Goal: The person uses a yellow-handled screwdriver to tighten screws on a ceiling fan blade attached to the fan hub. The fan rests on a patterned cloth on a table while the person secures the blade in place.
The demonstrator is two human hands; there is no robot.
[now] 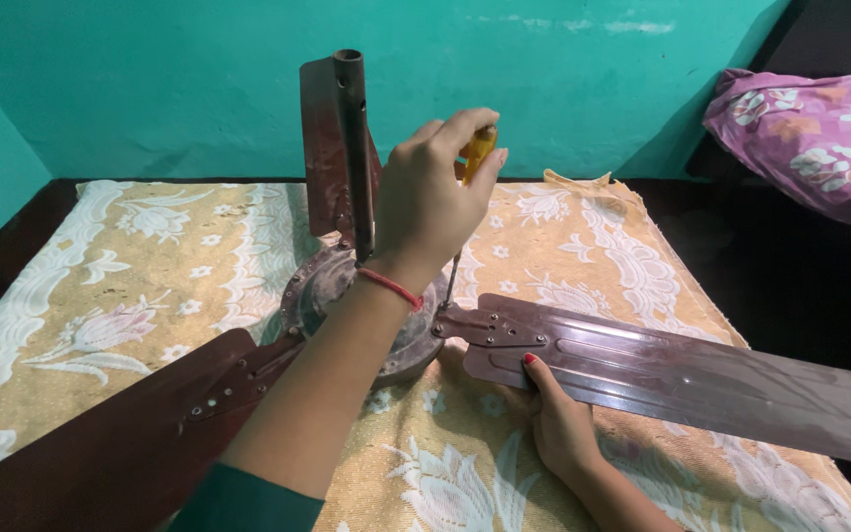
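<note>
- So, a brown ceiling fan (376, 305) is lying on a yellow cloth with white flowers (150, 286), its motor hub in the middle and its down rod (355, 148) sticking straight up.
- Left hand (435, 197) comes across from the lower left and is closed around the yellow handle of a screwdriver (478, 153). The thin shaft runs down and slightly left, and the tip sits right where the right-side blade's bracket meets the hub.
- That wrist has a red thread band (391, 288) on it, and the sleeve at the bottom edge is dark green.
- Right hand (554, 414) is down at the lower middle, under and against the near edge of the long blade (682, 369) that points off to the right. The thumb with red nail polish is pressed on top of the blade, so it's pinching the blade edge, fingers tucked underneath where I can't see them.
- Another blade (110, 433) points toward the lower left corner, and a third one (322, 148) is up behind the rod, pointing away from the camera.
- You can see small screws on the blade bracket (490, 330) next to the screwdriver tip.
- Teal wall (150, 79) behind everything, and a purple floral pillow (819, 138) sits off to the upper right, well apart from the fan.
</note>
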